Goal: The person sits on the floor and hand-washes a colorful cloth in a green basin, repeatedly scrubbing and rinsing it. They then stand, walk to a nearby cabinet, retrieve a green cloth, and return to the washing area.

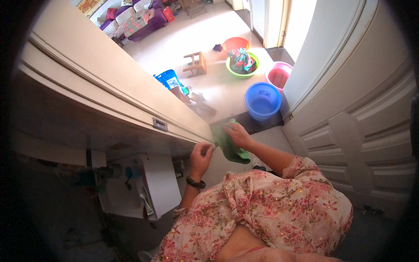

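Note:
My right hand [240,135] grips a green cloth [229,147], which hangs down in front of me beside the door frame. Bent at the fingers, my left hand [200,159] is at the lower edge of the cream door frame [183,129], with a dark bracelet [195,182] on its wrist. Something small and pale shows at its fingertips; whether it is held or part of the frame I cannot tell. A metal strike plate [160,124] is set in the frame, up and to the left of that hand.
A panelled door [347,131] stands at my right. Beyond the dark threshold [268,126] are a blue bucket [263,101], a pink basin [279,76], a green basin [242,76] holding clothes and an orange basin [235,42]. A wooden stool [200,64] lies tipped over. A white washbasin [160,186] is at left.

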{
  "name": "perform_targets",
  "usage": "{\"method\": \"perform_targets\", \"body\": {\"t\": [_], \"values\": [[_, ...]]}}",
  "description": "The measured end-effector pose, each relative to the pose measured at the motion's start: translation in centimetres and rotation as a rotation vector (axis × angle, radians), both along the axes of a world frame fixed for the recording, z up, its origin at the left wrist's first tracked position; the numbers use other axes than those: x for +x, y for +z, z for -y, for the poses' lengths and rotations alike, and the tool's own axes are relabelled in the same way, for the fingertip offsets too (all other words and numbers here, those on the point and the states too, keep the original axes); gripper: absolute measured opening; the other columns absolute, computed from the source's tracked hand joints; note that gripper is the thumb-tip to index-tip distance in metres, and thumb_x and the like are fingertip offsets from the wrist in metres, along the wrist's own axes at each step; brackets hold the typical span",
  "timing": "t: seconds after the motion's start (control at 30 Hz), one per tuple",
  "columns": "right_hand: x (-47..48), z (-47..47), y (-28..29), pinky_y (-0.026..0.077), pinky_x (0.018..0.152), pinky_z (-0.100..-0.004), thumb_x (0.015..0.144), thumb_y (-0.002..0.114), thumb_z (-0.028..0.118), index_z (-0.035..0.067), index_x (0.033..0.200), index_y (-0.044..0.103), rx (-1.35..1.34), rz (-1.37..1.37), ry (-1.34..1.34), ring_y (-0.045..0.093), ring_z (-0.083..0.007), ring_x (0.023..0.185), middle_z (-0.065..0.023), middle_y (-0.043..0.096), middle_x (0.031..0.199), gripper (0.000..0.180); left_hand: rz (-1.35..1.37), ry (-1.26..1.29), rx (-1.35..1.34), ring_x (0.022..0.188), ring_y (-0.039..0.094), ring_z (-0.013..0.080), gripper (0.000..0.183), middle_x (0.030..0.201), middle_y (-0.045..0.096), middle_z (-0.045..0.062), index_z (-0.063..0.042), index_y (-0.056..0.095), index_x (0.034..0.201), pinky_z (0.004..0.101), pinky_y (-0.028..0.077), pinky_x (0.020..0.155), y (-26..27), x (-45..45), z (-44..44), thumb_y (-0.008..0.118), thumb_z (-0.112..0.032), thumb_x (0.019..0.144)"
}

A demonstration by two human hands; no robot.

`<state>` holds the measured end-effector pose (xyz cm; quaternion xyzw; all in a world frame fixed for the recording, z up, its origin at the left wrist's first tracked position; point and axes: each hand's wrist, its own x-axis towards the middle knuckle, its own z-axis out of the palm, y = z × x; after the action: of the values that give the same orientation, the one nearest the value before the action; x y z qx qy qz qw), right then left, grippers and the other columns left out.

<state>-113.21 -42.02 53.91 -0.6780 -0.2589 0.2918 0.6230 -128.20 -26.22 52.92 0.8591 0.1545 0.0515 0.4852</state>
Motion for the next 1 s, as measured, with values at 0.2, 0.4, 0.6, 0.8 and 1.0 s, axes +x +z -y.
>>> {"method": "perform_targets", "body": {"t": [0.2, 0.4, 0.6, 0.8, 1.0], "values": [[-3.5, -4.3, 4.8, 0.039, 0.095, -0.0342, 0.093, 0.052, 0.025, 0.003, 0.120, 0.056, 0.242, 0.120, 0.503, 0.051, -0.0209, 0.110, -0.0176, 0.058, 0.116, 0.034, 0.060, -0.128, 0.258, 0.116, 0.048, 0.0341, 0.031, 0.122, 0.052, 0.021, -0.001, 0.051, 0.119, 0.0414, 0.037, 0.099, -1.6, 1.2, 1.4, 0.048, -0.009, 0.089], [-7.0, -5.2, 6.6, 0.044, 0.088, -0.0339, 0.090, 0.057, 0.024, 0.005, 0.122, 0.056, 0.171, 0.235, 0.959, 0.058, -0.0219, 0.097, -0.0182, 0.062, 0.108, 0.037, 0.021, -0.141, 0.218, 0.117, 0.048, 0.0343, 0.032, 0.123, 0.052, 0.022, -0.001, 0.051, 0.119, 0.0416, 0.037, 0.099, -2.6, 1.1, 1.4, 0.048, -0.010, 0.089], [-5.2, -4.1, 6.6, 0.047, 0.071, -0.0354, 0.090, 0.058, 0.025, 0.002, 0.113, 0.059, -0.019, 0.267, 0.824, 0.060, -0.0210, 0.077, -0.0183, 0.064, 0.089, 0.033, -0.073, -0.145, 0.122, 0.117, 0.048, 0.0346, 0.032, 0.124, 0.052, 0.022, 0.000, 0.052, 0.120, 0.0418, 0.037, 0.099, -1.1, 0.6, 1.3, 0.047, -0.012, 0.090], [-5.6, -4.4, 6.8, 0.047, 0.071, -0.0347, 0.092, 0.055, 0.027, -0.001, 0.105, 0.061, 0.179, 0.319, 0.843, 0.058, -0.0191, 0.075, -0.0172, 0.062, 0.083, 0.031, -0.262, -0.249, 0.287, 0.118, 0.048, 0.0348, 0.033, 0.125, 0.051, 0.023, 0.000, 0.052, 0.120, 0.0421, 0.037, 0.099, -2.0, 1.0, -0.9, 0.046, -0.013, 0.090], [-2.5, -4.7, 7.5, 0.046, 0.074, -0.0311, 0.092, 0.049, 0.027, -0.003, 0.098, 0.062, 0.045, 0.033, 0.301, 0.055, -0.0169, 0.076, -0.0101, 0.061, 0.081, 0.033, -0.649, -0.601, 0.876, 0.119, 0.048, 0.0350, 0.034, 0.125, 0.051, 0.024, 0.000, 0.052, 0.120, 0.0423, 0.037, 0.099, -3.5, 1.9, -2.3, 0.046, -0.015, 0.090]]}}
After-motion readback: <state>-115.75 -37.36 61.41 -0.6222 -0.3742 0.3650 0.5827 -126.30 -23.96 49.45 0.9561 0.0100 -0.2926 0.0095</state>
